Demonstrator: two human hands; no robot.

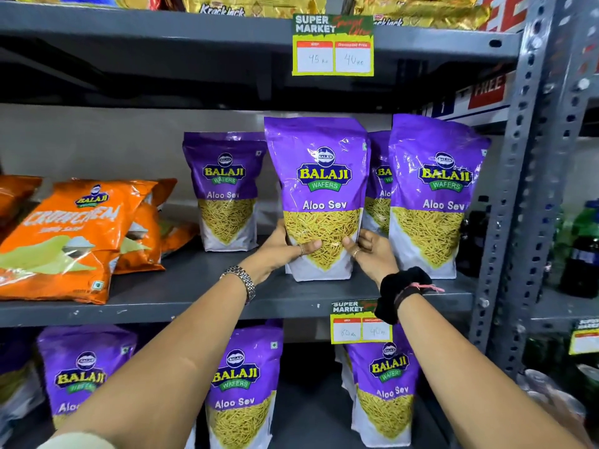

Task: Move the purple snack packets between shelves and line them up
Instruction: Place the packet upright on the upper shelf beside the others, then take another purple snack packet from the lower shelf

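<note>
A purple Aloo Sev packet stands upright near the front of the middle shelf. My left hand and my right hand both grip its lower part from either side. Another purple packet stands further back to its left. To its right a front packet stands with one partly hidden behind it. On the shelf below stand three more purple packets: a left packet, a middle packet and a right packet, partly covered by my forearms.
Orange snack bags lie stacked at the left of the middle shelf. Price tags hang from the shelf edges. A perforated grey upright bounds the right side, with dark bottles beyond it. Gold biscuit packs fill the top shelf.
</note>
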